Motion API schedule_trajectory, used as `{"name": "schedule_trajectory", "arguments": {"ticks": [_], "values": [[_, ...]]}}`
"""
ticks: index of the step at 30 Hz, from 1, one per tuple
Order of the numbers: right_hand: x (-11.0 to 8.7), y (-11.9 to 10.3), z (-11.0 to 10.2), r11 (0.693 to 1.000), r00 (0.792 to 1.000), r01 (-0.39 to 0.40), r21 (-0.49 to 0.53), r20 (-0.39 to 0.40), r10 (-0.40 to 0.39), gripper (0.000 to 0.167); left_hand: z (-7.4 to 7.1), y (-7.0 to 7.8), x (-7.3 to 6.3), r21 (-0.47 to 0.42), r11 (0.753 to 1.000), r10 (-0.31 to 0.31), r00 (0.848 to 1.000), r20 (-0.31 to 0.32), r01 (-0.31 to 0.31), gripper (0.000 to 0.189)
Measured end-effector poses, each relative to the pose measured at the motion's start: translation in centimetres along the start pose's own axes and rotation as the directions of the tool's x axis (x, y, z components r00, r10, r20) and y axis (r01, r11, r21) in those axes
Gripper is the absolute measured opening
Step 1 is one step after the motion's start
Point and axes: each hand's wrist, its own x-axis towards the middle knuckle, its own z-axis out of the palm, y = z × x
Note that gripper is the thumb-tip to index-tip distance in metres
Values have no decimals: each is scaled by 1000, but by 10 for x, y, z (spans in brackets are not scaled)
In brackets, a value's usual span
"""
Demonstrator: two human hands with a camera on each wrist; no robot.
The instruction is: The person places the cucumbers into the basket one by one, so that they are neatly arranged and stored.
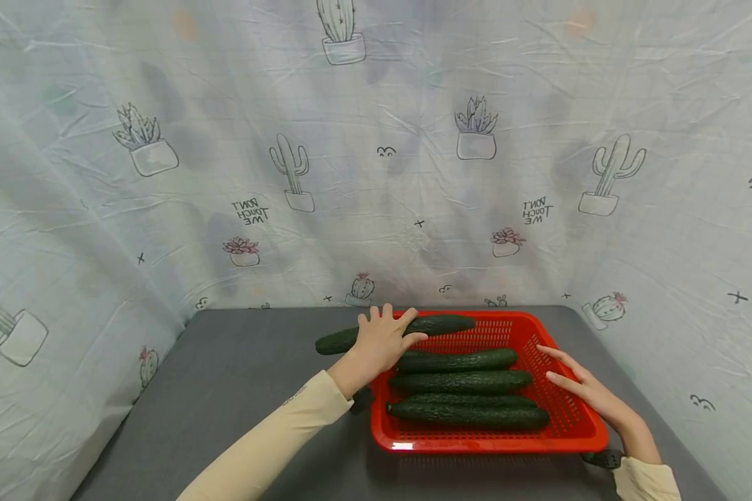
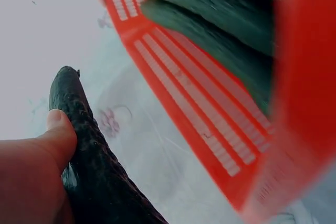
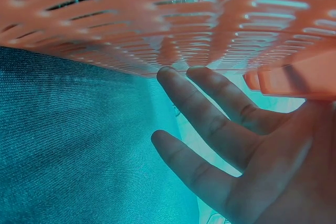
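Note:
In the head view my left hand (image 1: 379,341) grips a dark green cucumber (image 1: 441,324) near its middle. The cucumber slants over the far left corner of a red plastic basket (image 1: 476,444), one end sticking out past the left rim. In the left wrist view the thumb (image 2: 60,129) presses along the held cucumber (image 2: 100,177). My right hand (image 1: 601,400) straddles the basket's right rim, two digits over the inside. From the right wrist camera, three extended fingers (image 3: 210,119) lie outside, under the slotted wall. Several cucumbers (image 1: 464,381) lie side by side in the basket.
The basket stands on a dark grey table (image 1: 225,390), toward its right side. A pale curtain (image 1: 388,181) printed with potted cacti hangs behind and on both sides. Dark wrist straps (image 1: 604,458) show at both wrists.

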Motion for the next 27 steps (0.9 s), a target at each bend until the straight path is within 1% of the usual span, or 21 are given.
{"name": "schedule_trajectory", "arguments": {"ticks": [2,8,12,16,21,27], "values": [[0,0,0,1000,1000,-10,-4,-4,10,51,-1,9,1,0,1000,11,1000,-3,-11,55],[1,-1,1,1000,1000,-20,5,0,20,52,-1,33,4,37,999,38,999,-1,-37,54],[1,0,0,1000,1000,-15,5,-2,15,51,-2,48,5,47,997,56,998,19,-57,54],[1,1,0,1000,1000,-11,-1,-4,11,52,-2,63,4,55,996,60,997,45,-63,55],[1,0,1,1000,1000,-17,-1,-1,17,51,5,80,4,44,997,60,997,57,-62,55],[1,0,1,1000,1000,-12,1,1,12,51,14,99,2,64,995,67,995,69,-72,55]]}}
